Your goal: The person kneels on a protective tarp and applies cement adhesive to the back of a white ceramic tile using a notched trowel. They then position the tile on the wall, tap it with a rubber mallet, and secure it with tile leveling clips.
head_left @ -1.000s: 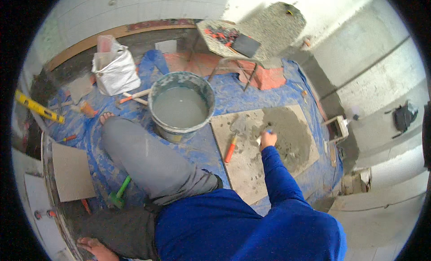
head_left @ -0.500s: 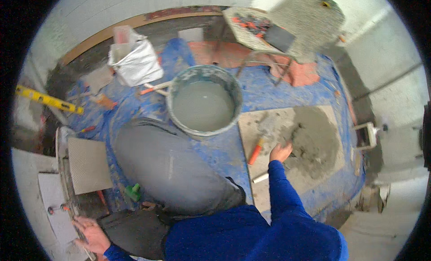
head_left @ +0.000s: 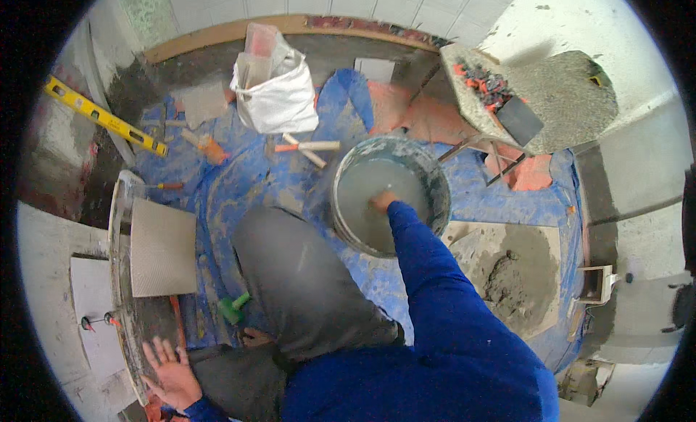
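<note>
My right hand (head_left: 380, 201) reaches down into a large round bucket (head_left: 444, 197) of cloudy grey water (head_left: 362, 183). Its fingers look curled at the water, and whatever they may hold is hidden. At the lower left, my left hand (head_left: 174, 376) is open with the fingers spread and holds nothing. It is beside my knee and close to a light-edged frame (head_left: 119, 277). Right of the bucket, a board (head_left: 467, 237) carries a heap of wet grey mortar (head_left: 507, 280); my right sleeve covers part of the board.
A yellow spirit level (head_left: 105, 117) leans at the left. A white sack (head_left: 275, 103), a wooden-handled tool (head_left: 312, 146) and a green tool (head_left: 233, 306) lie on the blue sheet (head_left: 217, 241). A ribbed tile (head_left: 164, 248) stands near the frame. A table (head_left: 464, 96) holds orange-black pieces.
My right hand has moved from the mortar board into the bucket. My left hand has lifted slightly from the frame, fingers spread. The whole view has shifted.
</note>
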The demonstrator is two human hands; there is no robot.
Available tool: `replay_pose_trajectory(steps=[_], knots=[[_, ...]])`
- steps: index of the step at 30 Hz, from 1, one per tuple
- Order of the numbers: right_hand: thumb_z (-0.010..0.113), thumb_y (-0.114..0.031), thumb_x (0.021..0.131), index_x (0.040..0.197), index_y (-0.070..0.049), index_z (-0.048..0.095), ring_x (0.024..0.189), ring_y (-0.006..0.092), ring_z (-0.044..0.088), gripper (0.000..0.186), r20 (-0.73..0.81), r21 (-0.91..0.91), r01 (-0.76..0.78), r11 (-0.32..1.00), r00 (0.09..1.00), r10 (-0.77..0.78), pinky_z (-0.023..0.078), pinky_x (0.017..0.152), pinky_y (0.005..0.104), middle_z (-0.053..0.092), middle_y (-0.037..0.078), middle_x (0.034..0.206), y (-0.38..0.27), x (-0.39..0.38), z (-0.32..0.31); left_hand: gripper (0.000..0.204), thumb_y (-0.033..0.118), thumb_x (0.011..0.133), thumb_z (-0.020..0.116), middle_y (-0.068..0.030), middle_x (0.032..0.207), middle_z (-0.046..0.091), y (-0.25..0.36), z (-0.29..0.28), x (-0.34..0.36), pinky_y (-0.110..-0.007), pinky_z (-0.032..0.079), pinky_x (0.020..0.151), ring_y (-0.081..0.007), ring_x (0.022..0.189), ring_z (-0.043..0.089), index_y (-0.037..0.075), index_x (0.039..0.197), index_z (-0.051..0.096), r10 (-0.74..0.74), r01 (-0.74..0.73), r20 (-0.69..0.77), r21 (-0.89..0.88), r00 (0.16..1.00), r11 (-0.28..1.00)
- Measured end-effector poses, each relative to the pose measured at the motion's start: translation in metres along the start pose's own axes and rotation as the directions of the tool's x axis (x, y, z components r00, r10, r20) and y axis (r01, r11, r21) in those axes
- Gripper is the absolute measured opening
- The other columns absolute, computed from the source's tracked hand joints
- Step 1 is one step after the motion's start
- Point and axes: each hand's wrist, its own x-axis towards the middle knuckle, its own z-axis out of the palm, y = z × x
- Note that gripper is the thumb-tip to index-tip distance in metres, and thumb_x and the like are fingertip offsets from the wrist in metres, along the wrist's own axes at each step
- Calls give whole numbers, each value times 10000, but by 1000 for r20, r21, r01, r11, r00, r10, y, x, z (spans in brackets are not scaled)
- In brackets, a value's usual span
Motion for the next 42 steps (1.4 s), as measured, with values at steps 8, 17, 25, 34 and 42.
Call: replay_pose_trajectory(steps=[8,17,25,34,42], knots=[[710,-139,855,1295,55,601,1176,367,630,492,-393,853,513,100,502,771,482,1031,430,619,252,1327,-81,-94,-77,408,138,1050,550,-183,1459,564,-188,233,-1,-461,472,1112,-316,1343,561,-9,1430,544,-398,26,672,491,624,871],[685,-96,871,1401,78,488,1107,340,598,591,-507,781,579,235,366,780,459,1018,424,520,277,1342,-115,-156,-126,346,222,977,681,-129,986,663,-291,290,-25,-379,506,909,-253,920,629,48,1271,623,-433,-229,670,665,603,711],[629,-97,889,1415,6,495,1221,371,559,552,-879,469,81,879,145,455,456,992,537,434,281,1463,-151,-164,-130,46,118,864,674,-26,880,648,-276,306,-23,-396,400,829,-285,896,618,129,908,681,-187,-832,978,176,89,527],[525,-164,996,1097,-7,530,938,262,565,187,201,84,490,-868,845,496,568,801,429,524,128,1116,-73,-142,-145,117,116,994,654,-85,977,696,-285,273,-37,-317,512,886,-175,984,656,10,1027,688,-552,-72,759,608,344,791],[652,-332,969,1376,17,591,1097,418,672,539,-324,514,-41,857,915,239,522,973,501,681,231,1293,-33,-55,-63,217,206,1001,671,-99,1091,722,-263,249,-8,-342,510,947,-201,1051,659,20,1105,712,-768,-52,605,791,211,610]])
